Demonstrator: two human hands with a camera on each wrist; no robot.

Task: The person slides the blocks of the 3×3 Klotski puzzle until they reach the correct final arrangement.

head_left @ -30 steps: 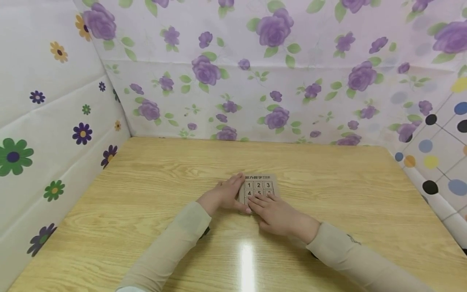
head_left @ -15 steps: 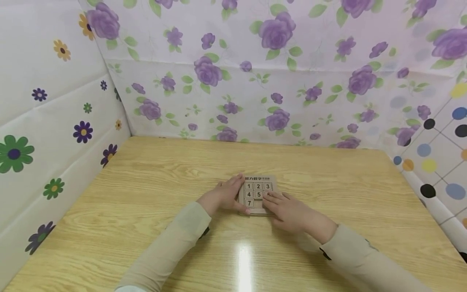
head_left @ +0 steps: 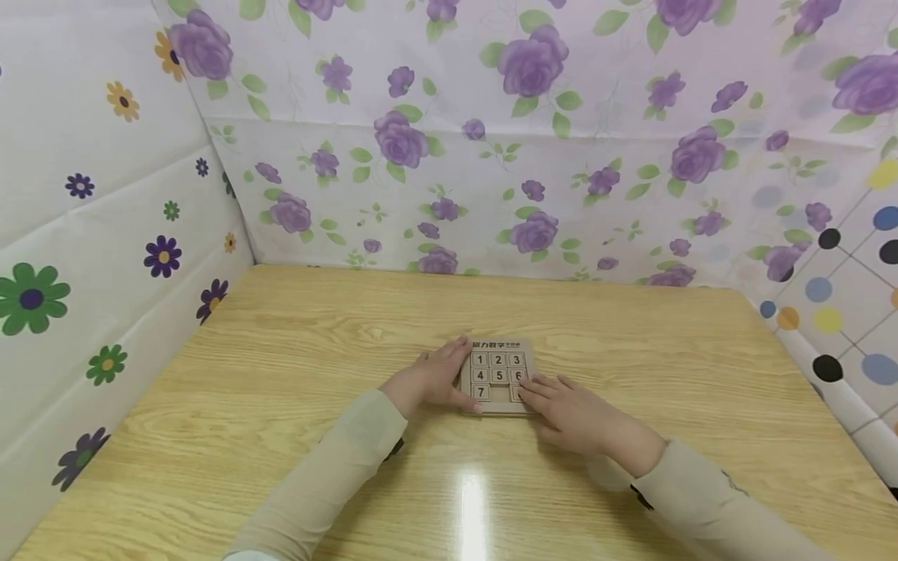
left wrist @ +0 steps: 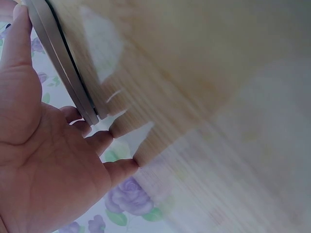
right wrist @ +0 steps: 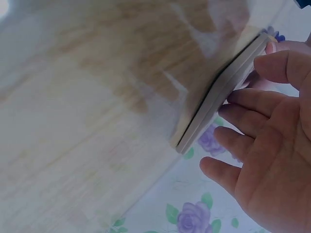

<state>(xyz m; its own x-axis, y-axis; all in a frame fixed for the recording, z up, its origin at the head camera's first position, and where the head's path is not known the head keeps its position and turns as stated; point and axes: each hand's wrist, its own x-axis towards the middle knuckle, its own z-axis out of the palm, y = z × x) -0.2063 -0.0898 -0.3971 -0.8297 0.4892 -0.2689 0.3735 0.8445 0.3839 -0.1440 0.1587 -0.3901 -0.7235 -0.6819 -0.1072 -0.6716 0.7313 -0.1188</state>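
A flat, square number slide puzzle [head_left: 500,407] lies on the table. Tiles 1 to 7 can be read, and the bottom row has a gap [head_left: 500,393] in its middle. My left hand [head_left: 438,375] holds the puzzle at its left side, fingers along that edge and thumb at the near edge. Straight fingers of my right hand [head_left: 571,411] rest on the right column, partly covering the bottom right tile [head_left: 517,393]. Each wrist view shows the puzzle's edge side-on, by the left thumb [left wrist: 17,43] and the right fingertips [right wrist: 231,99].
The wooden table [head_left: 337,319] carries the puzzle near its middle. A white cloth with purple roses [head_left: 456,148] hangs behind the table. Patterned cloths flank it, flowered on the left [head_left: 105,257] and dotted on the right [head_left: 842,343].
My right hand has moved right across the puzzle, uncovering tiles 5 and 7 and the gap in the bottom row. A tile now shows at bottom right. My left hand keeps its place.
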